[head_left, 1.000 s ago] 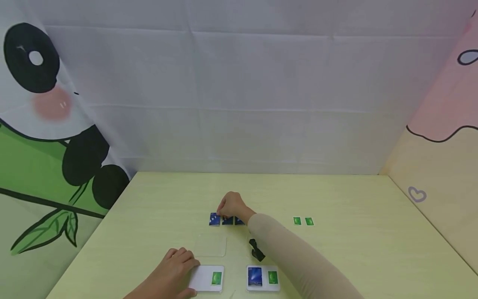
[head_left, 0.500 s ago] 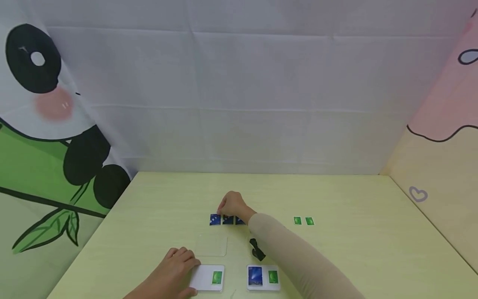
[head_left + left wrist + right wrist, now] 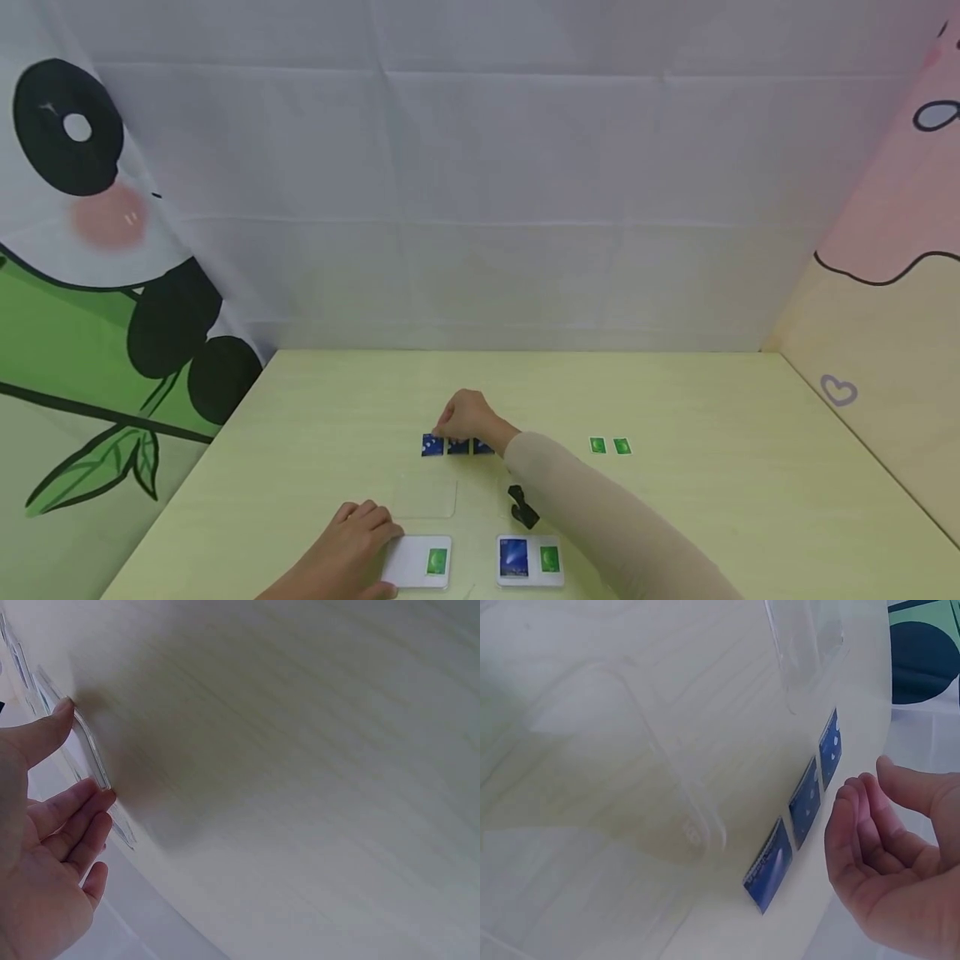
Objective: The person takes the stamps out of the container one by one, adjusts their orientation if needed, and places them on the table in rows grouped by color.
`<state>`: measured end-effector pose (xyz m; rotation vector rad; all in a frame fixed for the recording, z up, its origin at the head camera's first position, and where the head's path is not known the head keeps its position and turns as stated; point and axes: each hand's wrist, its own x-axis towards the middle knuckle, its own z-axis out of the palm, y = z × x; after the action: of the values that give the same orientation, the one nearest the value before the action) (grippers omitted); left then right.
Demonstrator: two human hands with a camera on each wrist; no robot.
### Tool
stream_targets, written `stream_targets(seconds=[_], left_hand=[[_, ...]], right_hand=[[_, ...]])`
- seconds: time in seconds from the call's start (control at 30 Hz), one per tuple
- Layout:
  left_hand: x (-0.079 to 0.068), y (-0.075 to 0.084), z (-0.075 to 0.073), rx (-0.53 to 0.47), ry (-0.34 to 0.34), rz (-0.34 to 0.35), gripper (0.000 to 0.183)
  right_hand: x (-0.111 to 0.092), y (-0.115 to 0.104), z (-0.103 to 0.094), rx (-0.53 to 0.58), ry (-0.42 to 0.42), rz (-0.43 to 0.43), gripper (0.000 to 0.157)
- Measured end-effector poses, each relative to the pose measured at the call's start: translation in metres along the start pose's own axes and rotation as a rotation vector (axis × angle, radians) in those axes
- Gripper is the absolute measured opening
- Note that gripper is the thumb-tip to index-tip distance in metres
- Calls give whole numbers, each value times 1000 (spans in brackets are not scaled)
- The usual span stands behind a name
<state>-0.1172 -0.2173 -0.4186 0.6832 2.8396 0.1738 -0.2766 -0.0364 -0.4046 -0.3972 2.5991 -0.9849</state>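
Note:
My left hand [image 3: 358, 546] grips the left edge of a flat white case [image 3: 405, 560] bearing one small green sticker [image 3: 437, 561]. In the left wrist view, thumb and fingertips sit at two places along the edge of this case [image 3: 90, 754]. Over a row of three small dark blue cards my right hand [image 3: 467, 417] hovers, its fingertips right at the leftmost blue card [image 3: 432, 445]. The right wrist view shows the right hand [image 3: 900, 855] loosely curved, thumb apart from the fingers, nothing between them. The row's nearest blue card [image 3: 770, 866] lies flat on the table.
Right of the left case lies a second white case [image 3: 533, 575] with a blue picture [image 3: 513, 557] and a green sticker [image 3: 550, 559]. A clear plastic lid [image 3: 425, 498] lies behind the left case. Two green stickers [image 3: 597, 446] rest farther right. A black strap-like thing [image 3: 522, 507] shows beside the right sleeve.
The head view has tilted slightly. My right fingertips have shifted a little toward the leftmost blue card, and the sleeve and black strap-like thing slightly right. My left hand keeps its hold on the case.

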Motion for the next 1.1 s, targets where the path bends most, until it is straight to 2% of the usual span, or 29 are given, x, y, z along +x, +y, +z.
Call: stream_targets(seconds=[0.67,0.93,1.1], left_hand=[[-2,-2,1,30,6,12,61],[2,-1,-1,6,-5,4,60],[0,-3,1,26,22,39,62]], right_hand=[[-10,-7,0,12,-48,-33,14],[-14,-8,-4,20,-52,-60,14],[-19,-9,-3,53,-71,-75,15]])
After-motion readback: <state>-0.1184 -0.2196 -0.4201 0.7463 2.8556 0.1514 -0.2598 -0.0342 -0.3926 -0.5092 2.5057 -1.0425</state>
